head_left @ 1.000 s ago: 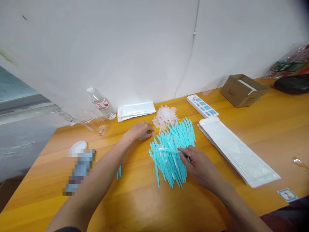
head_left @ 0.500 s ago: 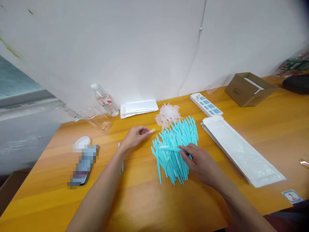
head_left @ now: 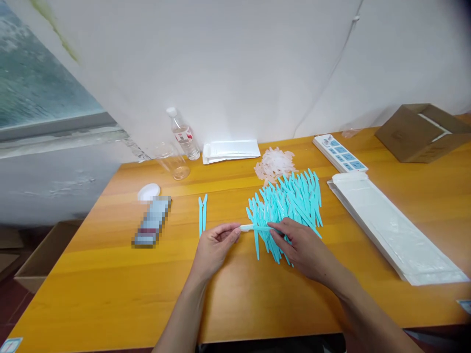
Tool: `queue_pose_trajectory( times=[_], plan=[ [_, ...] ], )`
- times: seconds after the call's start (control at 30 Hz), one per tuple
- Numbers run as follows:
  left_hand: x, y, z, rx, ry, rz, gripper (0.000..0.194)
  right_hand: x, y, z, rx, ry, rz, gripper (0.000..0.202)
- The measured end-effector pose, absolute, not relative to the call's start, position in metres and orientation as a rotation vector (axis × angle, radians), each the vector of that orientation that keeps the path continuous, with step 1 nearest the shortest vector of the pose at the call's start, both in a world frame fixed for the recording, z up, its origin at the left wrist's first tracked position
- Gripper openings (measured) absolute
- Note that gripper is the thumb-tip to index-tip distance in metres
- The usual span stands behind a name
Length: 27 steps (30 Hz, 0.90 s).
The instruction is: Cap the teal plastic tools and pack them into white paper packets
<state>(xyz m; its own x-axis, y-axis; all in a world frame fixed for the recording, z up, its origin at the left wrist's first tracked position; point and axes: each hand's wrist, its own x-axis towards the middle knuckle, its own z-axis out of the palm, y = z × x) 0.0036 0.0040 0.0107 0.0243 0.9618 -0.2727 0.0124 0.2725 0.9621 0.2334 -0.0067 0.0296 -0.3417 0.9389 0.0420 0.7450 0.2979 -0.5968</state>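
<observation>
My left hand (head_left: pixel 220 244) pinches a small translucent white blade cap (head_left: pixel 246 228) between thumb and fingers. In my right hand (head_left: pixel 294 242) is a slim turquoise eyebrow razor (head_left: pixel 262 228), held level and pointing left. The razor's tip meets the cap, perhaps inside it; I cannot tell how far. Under and behind my right hand spreads a pile of turquoise razors (head_left: pixel 303 196). Just beyond them lies a heap of pale translucent caps (head_left: pixel 276 163). Two turquoise razors (head_left: pixel 204 211) lie side by side left of my left hand, their lower ends partly hidden by it.
Along the wall stand a water bottle (head_left: pixel 185 137), a clear jar (head_left: pixel 178 166) and flat white packets (head_left: pixel 231 150). A phone (head_left: pixel 152 220) and white lid (head_left: pixel 149 191) lie left. On the right are a power strip (head_left: pixel 340 153), a long white bag (head_left: pixel 397 225) and a cardboard box (head_left: pixel 415 132).
My left hand has brought the cap rightward to the razor in my right hand, and they now meet. The view has shifted, showing both razors on the left more fully.
</observation>
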Motion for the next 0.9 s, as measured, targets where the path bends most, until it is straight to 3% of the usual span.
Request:
queue_pose_trajectory(
  times=[0.2, 0.47, 0.9],
  plan=[
    [-0.007, -0.008, 0.000, 0.715, 1.314, 1.344, 0.033, 0.211, -0.011, 0.028, -1.530, -2.124, 0.694, 0.027],
    [-0.041, -0.011, 0.008, 0.962, 1.414, 1.144, 0.032, 0.211, -0.013, 0.038, -1.479, -2.176, 0.732, 0.028],
    [-0.006, -0.023, 0.010, 0.805, 1.317, 1.211, 0.033, 0.206, -0.013, 0.040, -1.452, -2.247, 0.767, 0.030]
  ],
)
